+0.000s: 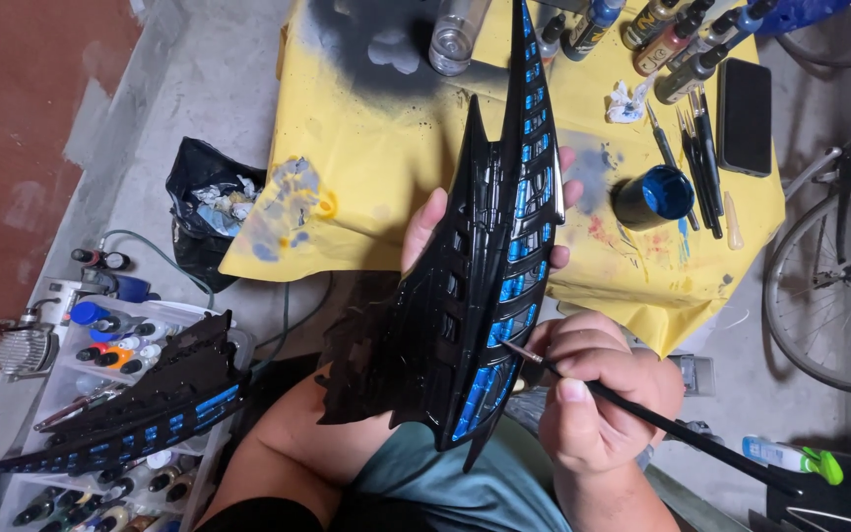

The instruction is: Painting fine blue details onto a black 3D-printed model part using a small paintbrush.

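Observation:
My left hand (425,225) holds up a long black wing-shaped model part (465,296) with pointed tips and rows of bright blue panels; fingertips show at its right edge. My right hand (598,394) grips a thin black paintbrush (682,433), its tip touching the blue panels on the lower part of the piece. The part hangs over my lap, in front of a yellow-covered table (376,148).
On the yellow cover lie an open pot of blue paint (654,195), several brushes (696,163), paint bottles (677,39), a black phone (746,116) and a glass jar (455,37). A second black-and-blue wing part (140,409) rests on a bottle rack at left. A bicycle wheel (834,286) stands right.

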